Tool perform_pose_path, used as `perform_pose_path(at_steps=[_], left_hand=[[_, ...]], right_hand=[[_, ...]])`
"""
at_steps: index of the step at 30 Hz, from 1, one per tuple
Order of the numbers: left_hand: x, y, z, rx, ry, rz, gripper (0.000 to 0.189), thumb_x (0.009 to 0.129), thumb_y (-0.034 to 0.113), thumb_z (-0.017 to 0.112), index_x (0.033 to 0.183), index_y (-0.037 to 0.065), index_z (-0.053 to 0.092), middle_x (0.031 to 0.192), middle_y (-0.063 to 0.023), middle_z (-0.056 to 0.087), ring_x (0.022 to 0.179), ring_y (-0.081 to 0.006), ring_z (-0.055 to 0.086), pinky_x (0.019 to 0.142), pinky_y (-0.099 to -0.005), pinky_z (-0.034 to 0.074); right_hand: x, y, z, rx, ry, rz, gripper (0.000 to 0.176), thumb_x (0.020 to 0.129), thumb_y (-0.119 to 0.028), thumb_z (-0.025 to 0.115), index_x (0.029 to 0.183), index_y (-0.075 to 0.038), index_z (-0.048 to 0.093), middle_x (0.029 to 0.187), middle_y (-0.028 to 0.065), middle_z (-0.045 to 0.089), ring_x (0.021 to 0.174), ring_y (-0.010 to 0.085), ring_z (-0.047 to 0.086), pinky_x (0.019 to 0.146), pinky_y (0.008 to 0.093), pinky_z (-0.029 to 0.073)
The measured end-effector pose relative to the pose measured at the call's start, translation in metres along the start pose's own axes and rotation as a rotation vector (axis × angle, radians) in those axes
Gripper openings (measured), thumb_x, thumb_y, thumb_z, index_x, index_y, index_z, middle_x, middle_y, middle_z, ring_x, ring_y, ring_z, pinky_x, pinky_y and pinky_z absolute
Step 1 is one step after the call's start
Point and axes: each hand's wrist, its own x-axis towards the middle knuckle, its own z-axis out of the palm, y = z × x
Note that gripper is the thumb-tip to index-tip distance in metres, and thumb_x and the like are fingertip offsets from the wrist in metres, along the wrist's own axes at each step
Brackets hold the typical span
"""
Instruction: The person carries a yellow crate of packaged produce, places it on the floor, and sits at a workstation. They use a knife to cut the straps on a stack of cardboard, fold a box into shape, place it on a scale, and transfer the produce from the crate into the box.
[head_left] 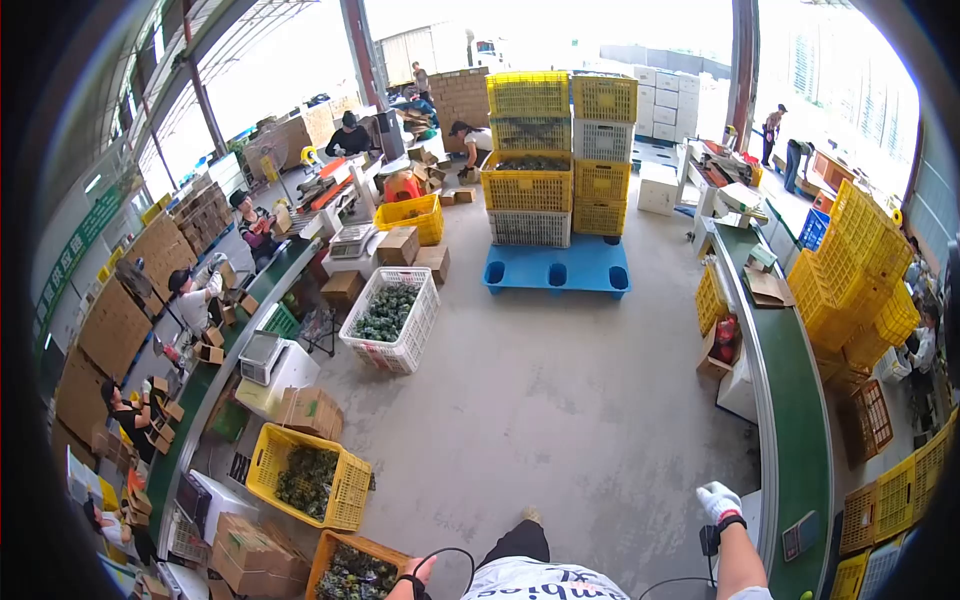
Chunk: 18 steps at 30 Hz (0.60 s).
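Observation:
My right hand [718, 500], in a white glove with a black band at the wrist, is held out beside the green conveyor belt [790, 400]. Its fingers are loosely bent, and I see nothing in them. Low in the view, my left hand [425, 569] shows only in part, next to an orange crate [328, 555] filled with dark green produce; its fingers cannot be made out. A black cable loops near that wrist. Just beyond stands a yellow crate [350, 490] with similar dark green contents. A small device [800, 535] lies on the belt's near end.
Ahead, stacked crates [527, 190] stand on a blue pallet [555, 268]. A white crate [425, 325] of green produce sits left of the aisle. Several people handle cartons along the left conveyor [225, 385]. Yellow crates [860, 250] pile up beyond the right belt.

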Motion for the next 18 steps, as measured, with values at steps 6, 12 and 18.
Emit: perform_pose_path(at_steps=[6,12,18], left_hand=[[0.105,0.119,0.052,0.211,-0.044,-0.044,0.037,0.094,0.042,0.063,0.07,0.016,0.054,0.051,0.0041,0.038,0.039,-0.0114,0.036,0.037,-0.0303,0.025],[0.143,0.426,0.097,0.152,-0.004,0.264,0.04,0.091,0.041,0.068,0.07,0.016,0.045,0.053,0.0052,0.036,0.039,-0.0082,0.031,0.036,-0.0273,0.023],[0.157,0.687,0.141,0.21,-0.036,0.591,0.049,0.09,0.045,0.067,0.063,0.01,0.047,0.057,0.0042,0.042,0.051,-0.0092,0.036,0.045,-0.0303,0.032]], right_hand=[[0.165,-0.161,-0.023,0.109,-0.057,-0.28,0.044,0.094,-0.042,0.058,0.123,-0.01,0.063,0.119,0.0148,0.067,0.112,0.0304,0.063,0.094,0.0367,0.048],[0.213,-0.263,-0.017,-0.276,-0.535,-0.101,0.055,0.091,-0.057,0.052,0.131,-0.02,0.061,0.132,0.0075,0.063,0.123,0.0289,0.057,0.103,0.0371,0.044],[0.294,-0.194,0.029,0.133,-0.533,0.295,0.049,0.093,-0.048,0.056,0.122,-0.01,0.067,0.107,0.0055,0.073,0.095,0.0209,0.069,0.086,0.0333,0.052]])
